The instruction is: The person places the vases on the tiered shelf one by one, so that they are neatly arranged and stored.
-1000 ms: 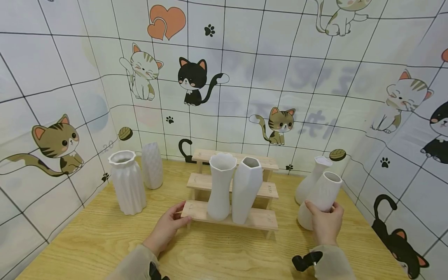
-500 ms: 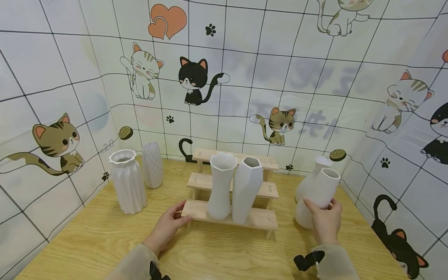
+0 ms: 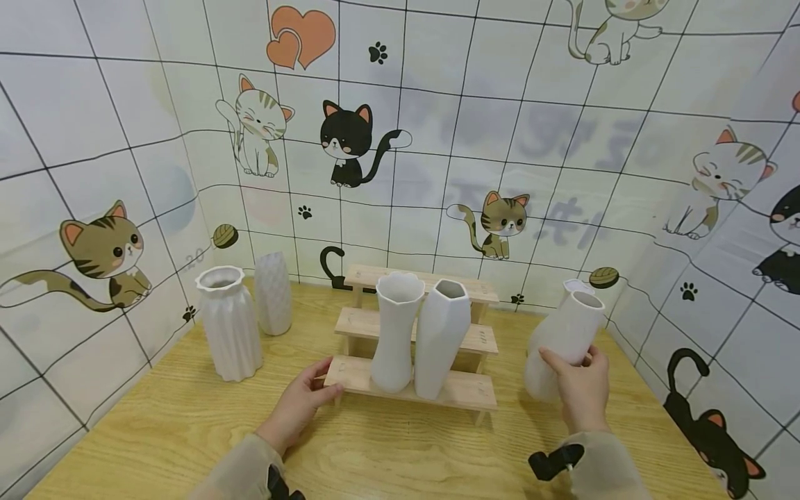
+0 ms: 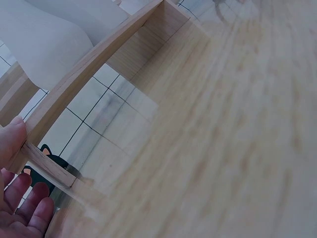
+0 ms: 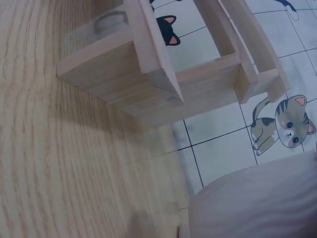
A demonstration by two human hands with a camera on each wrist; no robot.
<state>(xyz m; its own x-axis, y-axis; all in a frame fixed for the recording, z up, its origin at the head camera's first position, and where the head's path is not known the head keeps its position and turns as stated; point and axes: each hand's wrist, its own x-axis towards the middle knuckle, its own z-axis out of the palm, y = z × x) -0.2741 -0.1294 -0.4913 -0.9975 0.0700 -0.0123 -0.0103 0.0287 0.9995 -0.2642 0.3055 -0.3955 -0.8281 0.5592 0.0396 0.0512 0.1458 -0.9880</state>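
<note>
In the head view my right hand [image 3: 584, 390] grips a white vase [image 3: 565, 340] round its body, tilted with its mouth to the right. The same vase [image 5: 257, 203] fills the lower right of the right wrist view. My left hand [image 3: 301, 403] holds the left end of the lowest step of a wooden three-step stand [image 3: 462, 390]; in the left wrist view the thumb [image 4: 12, 136] lies against the wood, with curled fingers below. On that step stand a scalloped-rim white vase [image 3: 395, 333] and a faceted white vase [image 3: 439, 340], side by side.
A pleated white vase [image 3: 230, 326] and a textured white vase [image 3: 273, 295] stand on the wooden table [image 3: 156, 430] at the left. Another white vase [image 3: 576, 285] is mostly hidden behind the held one. Cat-patterned walls [image 3: 425, 160] enclose the back and sides.
The vase in my right hand has moved slightly up and to the left, away from where it stood. My left hand has stayed on the stand.
</note>
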